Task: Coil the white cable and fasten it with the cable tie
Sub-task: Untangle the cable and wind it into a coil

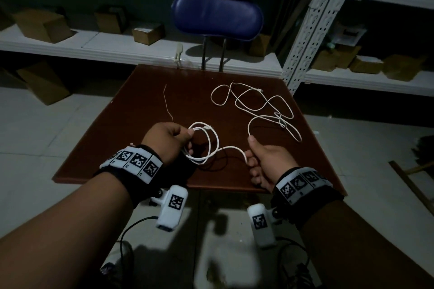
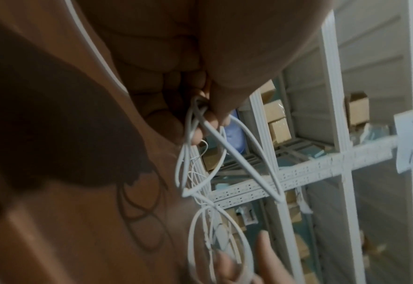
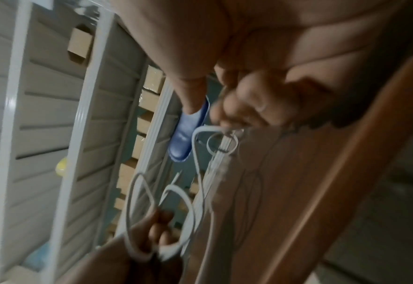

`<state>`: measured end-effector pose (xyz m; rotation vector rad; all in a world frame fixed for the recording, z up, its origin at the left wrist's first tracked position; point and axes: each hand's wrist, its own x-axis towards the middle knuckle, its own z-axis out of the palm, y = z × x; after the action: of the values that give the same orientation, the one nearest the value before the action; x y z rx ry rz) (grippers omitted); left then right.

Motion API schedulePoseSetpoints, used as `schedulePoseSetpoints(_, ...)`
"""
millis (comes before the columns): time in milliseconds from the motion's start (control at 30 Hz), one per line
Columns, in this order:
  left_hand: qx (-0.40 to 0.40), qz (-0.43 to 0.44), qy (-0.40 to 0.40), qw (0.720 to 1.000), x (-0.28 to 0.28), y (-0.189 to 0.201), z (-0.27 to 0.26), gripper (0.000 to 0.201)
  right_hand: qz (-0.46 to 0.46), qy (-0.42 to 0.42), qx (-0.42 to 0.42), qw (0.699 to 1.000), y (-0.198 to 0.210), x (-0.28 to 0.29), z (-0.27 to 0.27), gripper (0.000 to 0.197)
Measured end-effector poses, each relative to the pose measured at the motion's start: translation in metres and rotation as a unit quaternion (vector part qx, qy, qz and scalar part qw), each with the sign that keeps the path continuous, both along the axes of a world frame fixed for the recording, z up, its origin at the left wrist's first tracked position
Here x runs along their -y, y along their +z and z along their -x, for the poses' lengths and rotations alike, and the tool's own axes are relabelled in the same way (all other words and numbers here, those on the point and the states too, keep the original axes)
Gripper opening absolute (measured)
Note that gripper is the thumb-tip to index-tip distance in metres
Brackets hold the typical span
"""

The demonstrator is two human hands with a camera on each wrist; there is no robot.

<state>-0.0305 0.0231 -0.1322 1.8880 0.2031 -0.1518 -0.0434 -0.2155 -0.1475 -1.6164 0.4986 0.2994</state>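
A long white cable (image 1: 263, 110) lies in loose loops on the right part of the brown table (image 1: 141, 148). My left hand (image 1: 169, 141) pinches a small coil of that cable (image 1: 204, 145) above the table's near side; the left wrist view shows the loops (image 2: 188, 153) hanging from its fingers. My right hand (image 1: 263, 162) grips the cable a short way along, thumb up, and the strand runs from it back to the loose loops. A thin white cable tie (image 1: 168, 103) lies on the table behind my left hand.
A blue-backed chair (image 1: 217, 15) stands at the table's far edge. White metal shelving (image 1: 312, 28) with several cardboard boxes (image 1: 42, 23) runs behind and to the right. Grey tiled floor surrounds the table.
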Motion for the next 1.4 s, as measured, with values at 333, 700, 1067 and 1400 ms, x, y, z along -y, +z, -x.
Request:
schedulePoseSetpoints(333,-0.018,0.135,0.096,0.986,-0.005,-0.003,-0.007,0.026,0.183,0.053,0.171,0.967,0.003,-0.011,0.005,0.052)
schedulePoseSetpoints(700,-0.019,0.158,0.098,0.982,-0.005,0.0,-0.006,0.029,0.099,0.109,0.188,0.971,0.009,-0.009,0.001,0.013)
schedulePoseSetpoints(1067,0.006,0.004,0.026,1.0,-0.009,0.004,-0.003,0.034,0.258,0.281,0.207,0.901,0.008,-0.004,0.005,0.013)
schedulePoseSetpoints(1400,0.016,-0.073,-0.024,0.997,-0.008,0.001,-0.001,0.029,0.43,0.287,0.233,0.824,0.015,0.005,0.004,0.027)
